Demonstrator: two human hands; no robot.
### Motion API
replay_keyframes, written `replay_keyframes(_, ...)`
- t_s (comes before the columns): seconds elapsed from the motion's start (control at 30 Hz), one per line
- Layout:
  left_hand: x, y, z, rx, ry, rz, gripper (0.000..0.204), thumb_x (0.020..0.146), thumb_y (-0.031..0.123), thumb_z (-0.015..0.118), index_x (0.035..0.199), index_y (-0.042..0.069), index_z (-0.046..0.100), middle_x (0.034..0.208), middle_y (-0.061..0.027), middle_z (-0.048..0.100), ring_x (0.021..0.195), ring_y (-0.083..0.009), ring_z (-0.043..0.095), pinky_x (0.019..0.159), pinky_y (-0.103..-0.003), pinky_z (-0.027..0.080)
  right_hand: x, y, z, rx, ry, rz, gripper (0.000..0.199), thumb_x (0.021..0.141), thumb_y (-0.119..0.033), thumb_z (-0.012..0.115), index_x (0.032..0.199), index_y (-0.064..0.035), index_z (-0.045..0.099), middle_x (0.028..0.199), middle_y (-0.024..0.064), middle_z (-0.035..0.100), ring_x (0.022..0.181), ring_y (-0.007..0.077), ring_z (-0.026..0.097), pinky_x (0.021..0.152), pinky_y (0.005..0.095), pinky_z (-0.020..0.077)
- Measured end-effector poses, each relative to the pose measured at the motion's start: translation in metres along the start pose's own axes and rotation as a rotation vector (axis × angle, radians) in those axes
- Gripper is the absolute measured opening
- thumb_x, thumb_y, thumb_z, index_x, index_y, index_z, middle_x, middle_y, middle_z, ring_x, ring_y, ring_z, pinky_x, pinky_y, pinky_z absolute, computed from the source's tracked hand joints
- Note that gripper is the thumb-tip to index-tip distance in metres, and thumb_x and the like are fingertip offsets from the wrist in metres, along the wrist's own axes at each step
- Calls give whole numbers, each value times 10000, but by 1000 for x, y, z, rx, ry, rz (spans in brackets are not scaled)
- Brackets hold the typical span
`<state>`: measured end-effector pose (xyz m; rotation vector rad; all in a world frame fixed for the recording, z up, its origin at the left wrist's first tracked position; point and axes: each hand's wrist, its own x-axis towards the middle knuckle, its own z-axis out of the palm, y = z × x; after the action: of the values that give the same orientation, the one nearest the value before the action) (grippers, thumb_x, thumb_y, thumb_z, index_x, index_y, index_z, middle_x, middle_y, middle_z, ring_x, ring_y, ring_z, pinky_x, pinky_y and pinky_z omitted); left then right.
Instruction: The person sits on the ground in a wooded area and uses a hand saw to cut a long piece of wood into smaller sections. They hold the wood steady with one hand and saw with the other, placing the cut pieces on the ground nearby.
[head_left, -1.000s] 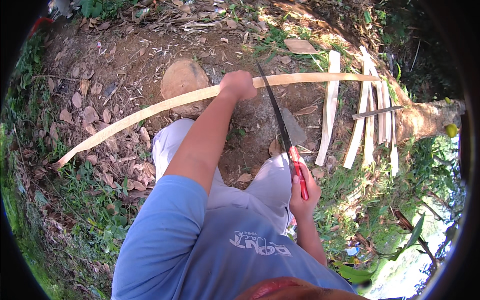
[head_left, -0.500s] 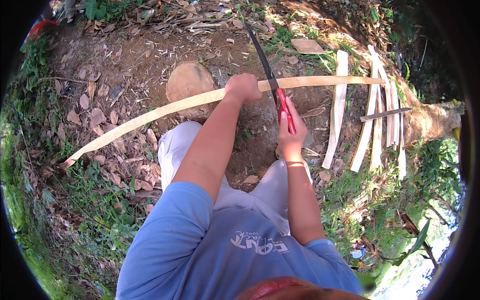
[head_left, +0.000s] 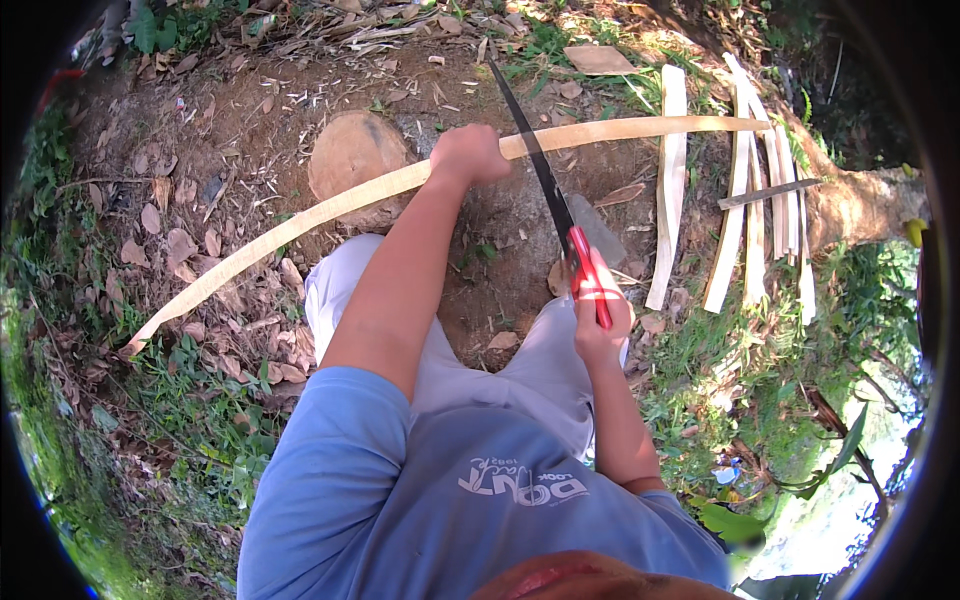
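Note:
My left hand (head_left: 470, 155) is closed around a long, pale wooden strip (head_left: 385, 184) that stretches across in front of me, its far left end hanging lower. Gripped in my right hand (head_left: 605, 318) is a hand saw (head_left: 552, 190) with a red handle and a dark blade. The blade crosses the strip just right of my left hand, pointing away from me. Behind the strip, a round-topped wood stump (head_left: 355, 150) stands to the left of my left hand.
Several pale strips (head_left: 672, 200) lie on the right, some under a narrow grey stick (head_left: 768, 193). A log or trunk (head_left: 860, 205) lies beyond them. A flat grey stone (head_left: 596, 228) rests near the saw. Dry leaves (head_left: 180, 245) and green plants cover the ground at left.
My right hand has pulled the saw back toward me, so more blade shows on my side of the strip. My left hand keeps its hold on the strip.

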<state>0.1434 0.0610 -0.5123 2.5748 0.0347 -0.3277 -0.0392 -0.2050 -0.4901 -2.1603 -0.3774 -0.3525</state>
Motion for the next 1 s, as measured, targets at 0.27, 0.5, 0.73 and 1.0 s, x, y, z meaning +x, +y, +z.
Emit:
replay_keyframes(0.27, 8, -4, 1, 19, -18, -32, 441, 783, 256, 654, 1139, 43, 804, 1180, -222, 779, 1126, -398, 750, 1006, -485, 592, 124, 3, 86, 214, 13, -26, 411, 1035, -93, 645, 1436, -10, 662, 1240, 238, 764, 1077, 200, 752, 947, 323, 557)
replay_keyframes(0.5, 14, -11, 2, -25, -110, -31, 457, 788, 237, 642, 1169, 28, 783, 1211, -235, 764, 1153, -410, 733, 1008, -500, 579, -13, 18, 20, 7, -20, 56, 451, 1034, -103, 641, 1467, 22, 631, 1172, 200, 764, 932, 206, 733, 871, 310, 561)
replay_keyframes(0.73, 14, -14, 4, -43, -69, -16, 424, 810, 243, 633, 1147, 38, 786, 1198, -226, 769, 1137, -407, 736, 996, -505, 582, -96, -25, -61, -124, -94, 28, 468, 984, -22, 648, 1436, 92, 613, 1099, 226, 782, 805, 252, 756, 773, 336, 579)
replay_keyframes(1.0, -3, 0, 1, 74, 0, 14, 411, 818, 269, 663, 1139, 53, 802, 1178, -210, 781, 1110, -385, 755, 994, -483, 597, 51, -24, 27, -24, -16, -43, 423, 1021, -66, 640, 1439, 3, 650, 1278, 232, 757, 1063, 277, 788, 909, 329, 571)
